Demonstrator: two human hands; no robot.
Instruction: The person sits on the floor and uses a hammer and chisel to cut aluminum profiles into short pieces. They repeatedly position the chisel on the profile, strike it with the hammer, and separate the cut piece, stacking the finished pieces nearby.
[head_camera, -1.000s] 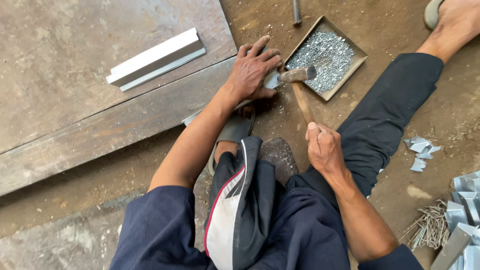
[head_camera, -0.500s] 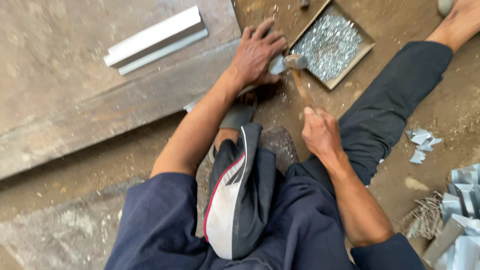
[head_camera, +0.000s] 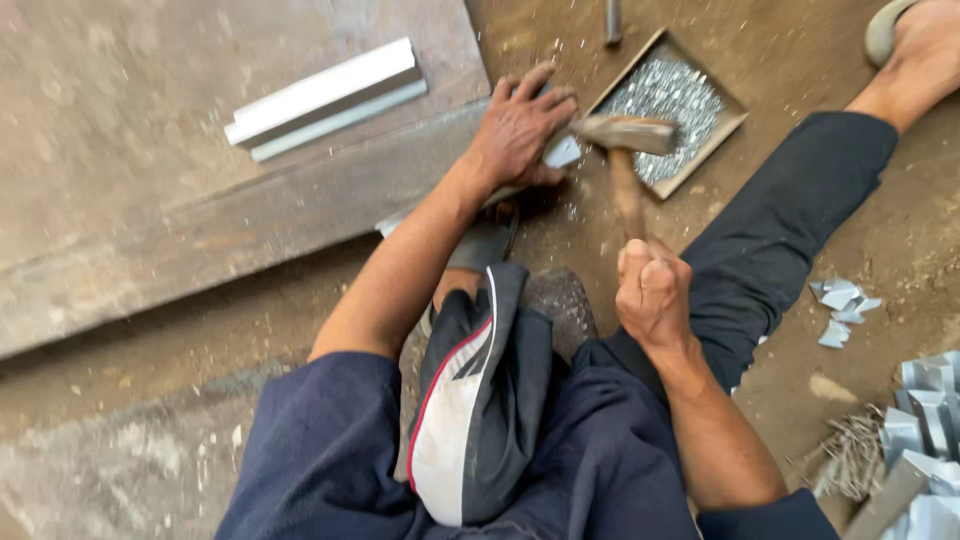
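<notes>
The right hand (head_camera: 652, 293) has its grip pressed tight around the wooden handle of a hammer (head_camera: 625, 150), whose long axis runs away from the person, with the blurred head at the far end just beside the left hand's fingertips. The left hand (head_camera: 520, 130) lies flat, its grip spread, pressing a small pale metal piece (head_camera: 563, 152) down on the dirt floor; it is the nearer hand to that piece. The piece looks thin, light grey and flat-edged, mostly hidden under the fingers. A shallow tray (head_camera: 733, 110) of shiny small nails sits just beyond.
</notes>
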